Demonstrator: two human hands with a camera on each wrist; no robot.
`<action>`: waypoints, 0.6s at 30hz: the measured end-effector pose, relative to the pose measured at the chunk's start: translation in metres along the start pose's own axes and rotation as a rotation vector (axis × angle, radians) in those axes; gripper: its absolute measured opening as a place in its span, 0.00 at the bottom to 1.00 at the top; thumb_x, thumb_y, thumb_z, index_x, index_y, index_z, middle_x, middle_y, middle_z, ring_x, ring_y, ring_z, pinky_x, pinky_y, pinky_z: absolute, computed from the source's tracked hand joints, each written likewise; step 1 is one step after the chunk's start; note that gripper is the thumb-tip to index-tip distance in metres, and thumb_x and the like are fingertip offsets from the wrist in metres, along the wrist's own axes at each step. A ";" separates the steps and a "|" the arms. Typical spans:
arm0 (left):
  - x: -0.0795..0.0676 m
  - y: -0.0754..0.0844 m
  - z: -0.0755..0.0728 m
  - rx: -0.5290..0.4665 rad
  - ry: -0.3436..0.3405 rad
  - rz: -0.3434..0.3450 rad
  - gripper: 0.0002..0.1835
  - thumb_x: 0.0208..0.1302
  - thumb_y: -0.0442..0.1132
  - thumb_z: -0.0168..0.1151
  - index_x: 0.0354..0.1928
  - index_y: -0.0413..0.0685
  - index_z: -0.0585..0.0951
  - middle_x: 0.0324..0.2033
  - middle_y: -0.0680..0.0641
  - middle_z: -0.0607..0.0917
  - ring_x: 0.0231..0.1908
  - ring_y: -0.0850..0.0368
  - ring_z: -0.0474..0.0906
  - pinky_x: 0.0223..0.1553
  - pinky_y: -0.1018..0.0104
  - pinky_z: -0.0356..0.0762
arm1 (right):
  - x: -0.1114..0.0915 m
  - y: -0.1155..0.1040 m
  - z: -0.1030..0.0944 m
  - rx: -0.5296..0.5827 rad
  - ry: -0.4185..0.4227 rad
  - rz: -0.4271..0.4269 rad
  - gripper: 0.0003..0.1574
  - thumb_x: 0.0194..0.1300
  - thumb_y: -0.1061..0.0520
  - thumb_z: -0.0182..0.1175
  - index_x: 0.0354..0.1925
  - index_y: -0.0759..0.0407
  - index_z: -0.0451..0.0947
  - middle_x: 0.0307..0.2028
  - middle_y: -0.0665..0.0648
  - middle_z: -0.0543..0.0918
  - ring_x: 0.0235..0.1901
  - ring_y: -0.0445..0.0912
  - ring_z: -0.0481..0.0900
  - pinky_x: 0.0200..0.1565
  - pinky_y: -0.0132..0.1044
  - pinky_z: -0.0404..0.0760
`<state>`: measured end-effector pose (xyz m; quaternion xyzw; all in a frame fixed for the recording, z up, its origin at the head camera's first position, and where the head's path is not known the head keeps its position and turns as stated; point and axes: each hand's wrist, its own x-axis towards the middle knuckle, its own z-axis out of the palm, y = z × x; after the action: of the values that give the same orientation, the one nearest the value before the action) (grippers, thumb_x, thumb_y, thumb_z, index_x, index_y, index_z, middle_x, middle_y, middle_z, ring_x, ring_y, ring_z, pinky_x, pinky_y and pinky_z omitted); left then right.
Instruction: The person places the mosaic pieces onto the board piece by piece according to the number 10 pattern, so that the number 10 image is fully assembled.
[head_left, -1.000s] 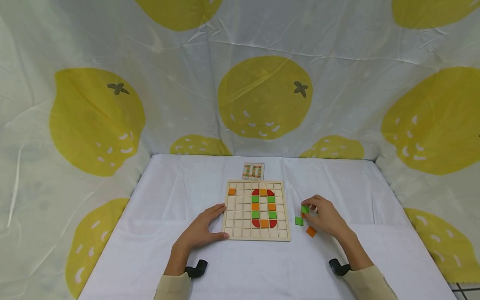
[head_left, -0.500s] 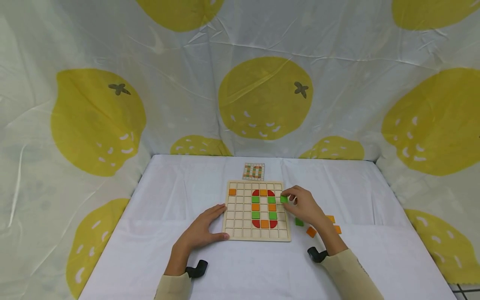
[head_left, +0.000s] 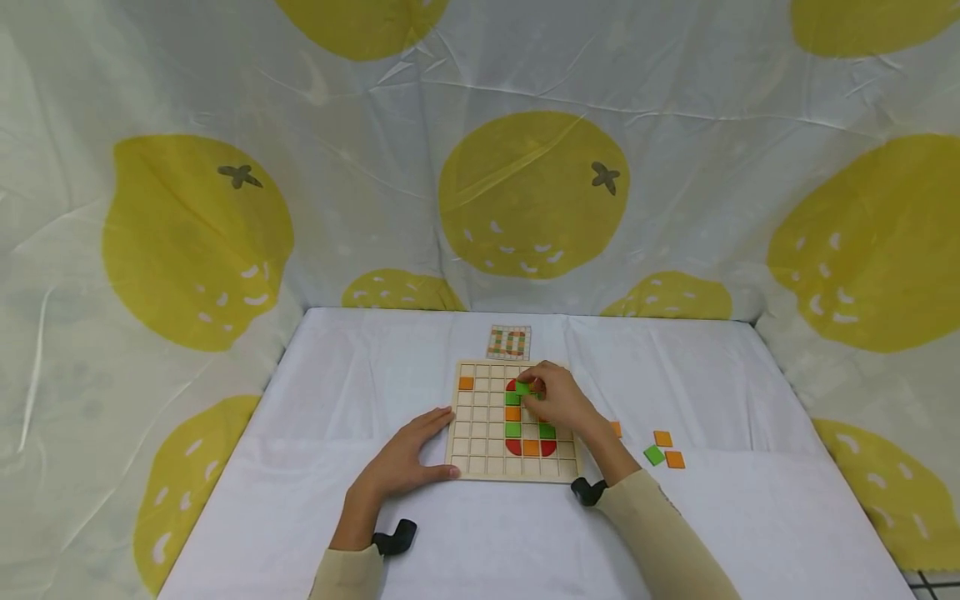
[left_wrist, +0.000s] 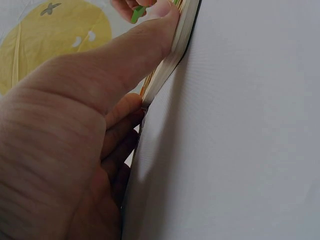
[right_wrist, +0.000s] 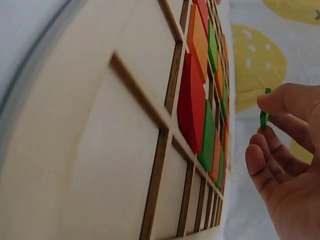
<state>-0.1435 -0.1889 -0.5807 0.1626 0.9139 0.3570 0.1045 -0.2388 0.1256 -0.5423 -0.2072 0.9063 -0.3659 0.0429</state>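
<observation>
Green, a small square tile, pinched between thumb and finger of the right hand, right at the tips and over the upper part of the wooden board! The right wrist view has it on edge, clear of the grid. Under that hand and nearer the person, a ring of red, green and orange pieces, partly covered. Over at the board's left edge, the left hand touches, fingers extended, thumb spread well apart from them. One orange tile sits near the far left corner. Right of the right forearm, loose tiles, green and orange, lie on the white tabletop; a patterned card lies just beyond the board.
</observation>
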 end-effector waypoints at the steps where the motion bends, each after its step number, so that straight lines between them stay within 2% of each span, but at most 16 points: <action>1: 0.000 0.000 0.000 0.000 -0.002 0.000 0.52 0.53 0.68 0.74 0.79 0.61 0.65 0.79 0.54 0.63 0.80 0.47 0.56 0.76 0.39 0.59 | 0.003 -0.002 0.003 0.002 -0.004 -0.005 0.17 0.62 0.60 0.69 0.50 0.54 0.87 0.43 0.51 0.84 0.38 0.44 0.76 0.42 0.36 0.79; 10: 0.000 0.000 -0.002 0.010 -0.004 0.000 0.52 0.54 0.67 0.74 0.79 0.62 0.66 0.79 0.54 0.63 0.80 0.48 0.56 0.76 0.39 0.60 | 0.027 -0.020 0.025 0.028 -0.096 0.012 0.18 0.66 0.54 0.69 0.54 0.53 0.85 0.39 0.50 0.81 0.37 0.44 0.76 0.41 0.36 0.79; 14: 0.000 0.000 -0.002 0.008 -0.007 0.003 0.52 0.54 0.68 0.74 0.79 0.62 0.65 0.79 0.54 0.63 0.80 0.48 0.56 0.76 0.39 0.59 | 0.037 -0.021 0.032 0.038 -0.122 0.037 0.17 0.68 0.53 0.67 0.54 0.53 0.84 0.37 0.50 0.80 0.35 0.43 0.75 0.40 0.36 0.77; 18: 0.000 -0.001 -0.002 0.012 -0.013 0.002 0.52 0.54 0.69 0.73 0.79 0.62 0.65 0.79 0.55 0.62 0.80 0.48 0.55 0.76 0.40 0.59 | 0.046 -0.020 0.040 0.012 -0.124 0.021 0.17 0.68 0.54 0.67 0.54 0.54 0.85 0.39 0.50 0.81 0.35 0.43 0.75 0.40 0.35 0.76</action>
<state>-0.1445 -0.1904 -0.5799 0.1664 0.9153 0.3503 0.1089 -0.2643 0.0687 -0.5542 -0.2197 0.9018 -0.3573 0.1041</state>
